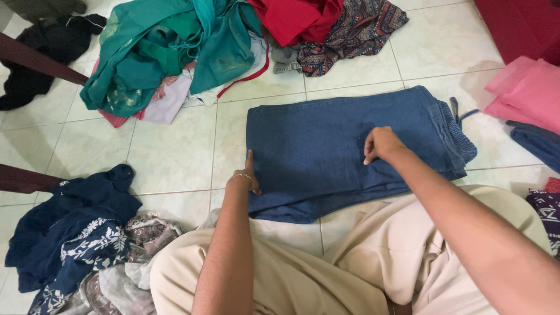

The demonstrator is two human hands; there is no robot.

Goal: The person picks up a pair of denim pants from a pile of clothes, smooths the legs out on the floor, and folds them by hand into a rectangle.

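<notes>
Folded blue denim trousers (326, 140) lie flat on the tiled floor in front of my knees, elastic waistband to the right. My left hand (248, 175) rests on the garment's left edge, fingers flat and mostly hidden behind the wrist, a thin bracelet on the wrist. Near the middle of the denim, my right hand (380, 144) has its fingers curled and the fingertips pressing or pinching the fabric. My legs in beige trousers (303, 274) fill the bottom of the view.
A pile of green, red and patterned clothes (192, 46) lies beyond the denim. Dark blue and floral garments (76, 233) are heaped at the lower left. Pink cloth (525, 90) and a folded blue piece (539, 143) sit at the right. Dark wooden furniture legs (35, 61) cross the left side.
</notes>
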